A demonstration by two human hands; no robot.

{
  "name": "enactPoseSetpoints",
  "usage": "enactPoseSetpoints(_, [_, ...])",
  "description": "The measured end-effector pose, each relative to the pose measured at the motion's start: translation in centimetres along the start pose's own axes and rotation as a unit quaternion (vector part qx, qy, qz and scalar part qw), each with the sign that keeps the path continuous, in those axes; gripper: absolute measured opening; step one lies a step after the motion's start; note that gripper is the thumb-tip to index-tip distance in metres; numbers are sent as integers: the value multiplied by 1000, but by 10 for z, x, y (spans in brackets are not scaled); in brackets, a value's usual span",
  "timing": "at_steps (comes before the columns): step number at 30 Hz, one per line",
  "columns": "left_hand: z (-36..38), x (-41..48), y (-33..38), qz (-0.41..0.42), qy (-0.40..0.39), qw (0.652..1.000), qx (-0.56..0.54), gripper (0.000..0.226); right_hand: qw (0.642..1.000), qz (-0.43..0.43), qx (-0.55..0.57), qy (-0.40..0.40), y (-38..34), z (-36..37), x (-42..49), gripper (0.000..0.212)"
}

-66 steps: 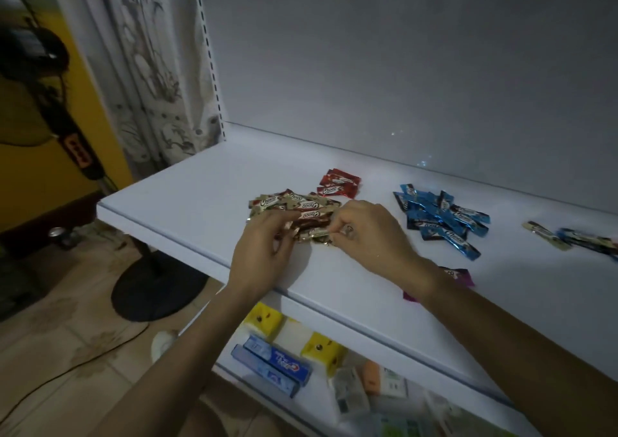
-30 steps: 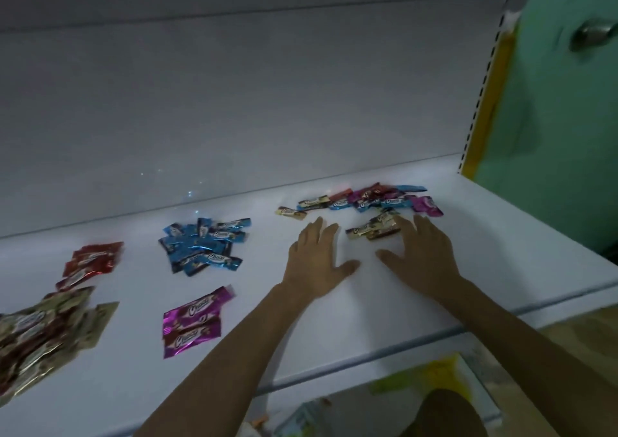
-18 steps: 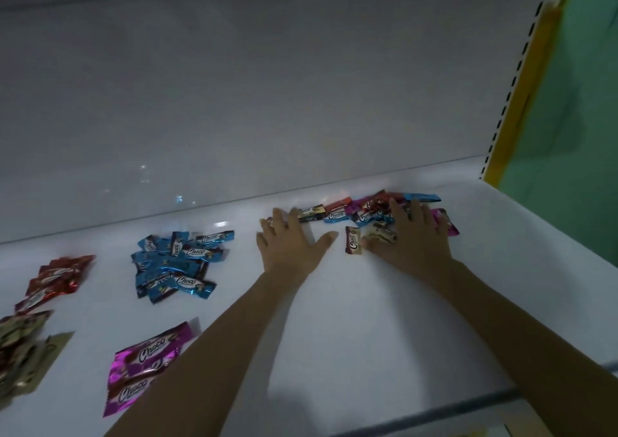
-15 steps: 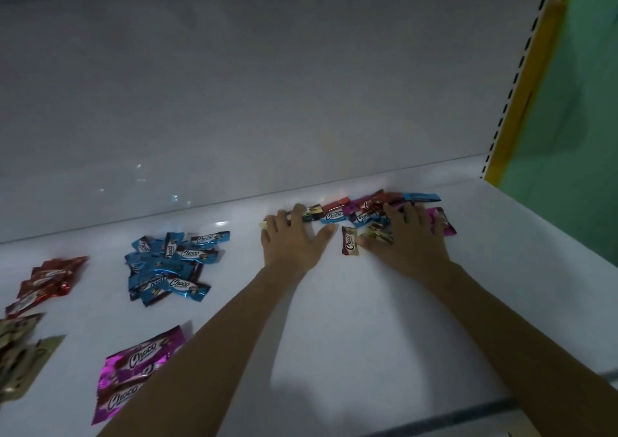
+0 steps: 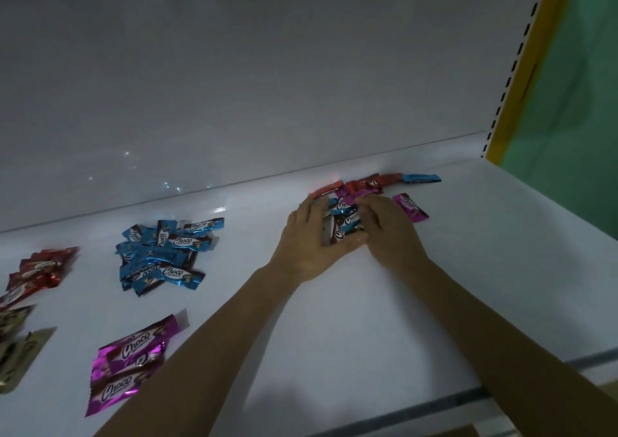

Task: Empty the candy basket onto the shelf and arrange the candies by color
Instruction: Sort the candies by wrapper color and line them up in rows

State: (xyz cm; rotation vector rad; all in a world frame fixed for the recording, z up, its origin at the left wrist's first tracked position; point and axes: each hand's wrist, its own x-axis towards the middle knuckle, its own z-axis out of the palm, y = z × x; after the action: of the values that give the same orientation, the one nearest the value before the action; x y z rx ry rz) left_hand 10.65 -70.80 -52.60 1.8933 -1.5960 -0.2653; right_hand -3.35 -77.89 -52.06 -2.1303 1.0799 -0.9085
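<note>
The left hand [image 5: 309, 239] curls round foil candies [image 5: 344, 227], likely light and slippery (best pinched mid-wrapper); whether the right hand [image 5: 393, 232] grips any is unclear.

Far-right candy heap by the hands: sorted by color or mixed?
Mixed: the candy heap holds red, blue and pink wrappers together; the left hand grips candies from it.

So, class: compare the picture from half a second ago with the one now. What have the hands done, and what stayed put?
The left hand and right hand, then flat and apart, moved together and now bunch a few mixed candies between them, the left curled round them. The blue pile, red pile and pink pile lie as before; a pink candy still lies right of the right hand.
</note>
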Motion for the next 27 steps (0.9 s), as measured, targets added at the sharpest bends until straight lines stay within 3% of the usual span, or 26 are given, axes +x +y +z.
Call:
enactPoseSetpoints(3, [2, -2, 4, -10, -40, 990, 131, 117, 992, 43, 103, 55, 0, -7, -3, 25])
enactPoseSetpoints(7, [13, 8, 23, -18, -79, 985, 154, 118, 979, 74, 174, 80, -2, -10, -4, 20])
enactPoseSetpoints(11, [23, 20, 30, -35, -77, 979, 186, 94, 978, 71, 172, 95, -1, -10, -4, 20])
enactPoseSetpoints(16, [16, 19, 19, 3, 8, 980, 197, 54, 981, 64, 149, 104, 6, -8, 0, 23])
enactPoseSetpoints(19, [13, 17, 8, 49, 33, 983, 172, 44, 987, 46, 123, 89, 7, -6, -2, 26])
enactPoseSetpoints(27, [6, 12, 8, 57, 100, 990, 86, 32, 995, 22, 80, 60, 6, -3, 0, 29])
